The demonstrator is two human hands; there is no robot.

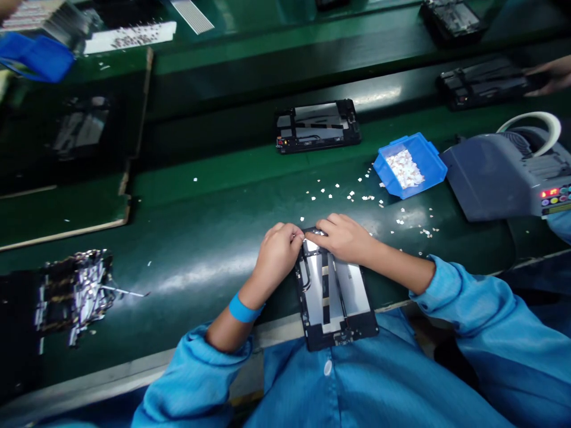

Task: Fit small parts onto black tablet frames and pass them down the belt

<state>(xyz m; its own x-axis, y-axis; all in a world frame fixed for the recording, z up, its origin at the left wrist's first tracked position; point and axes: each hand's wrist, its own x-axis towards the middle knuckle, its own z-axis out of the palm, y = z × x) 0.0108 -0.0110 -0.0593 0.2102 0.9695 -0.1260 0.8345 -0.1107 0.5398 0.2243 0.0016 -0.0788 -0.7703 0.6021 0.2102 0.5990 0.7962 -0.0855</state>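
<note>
An opened tablet (357,288), its silver battery and dark ribbon cables exposed, lies over the bench's near edge in front of my body. At the tablet's far left corner my left hand (279,246) is closed, thumb against fingers in a pinch; whatever is between them is too small to make out. My right hand (341,236) rests on the far end of the tablet, with the index finger stretched toward the left fingertips and the other fingers curled. Small white pieces (350,195) lie scattered beyond my right hand.
A blue bin (430,169) of white pieces stands beside a grey tape dispenser (491,172). Another opened tablet (316,126) lies farther back. A person's hand (553,76) touches one at far right. A pile of shiny strips (91,291) sits left, below a wood-edged board (66,233).
</note>
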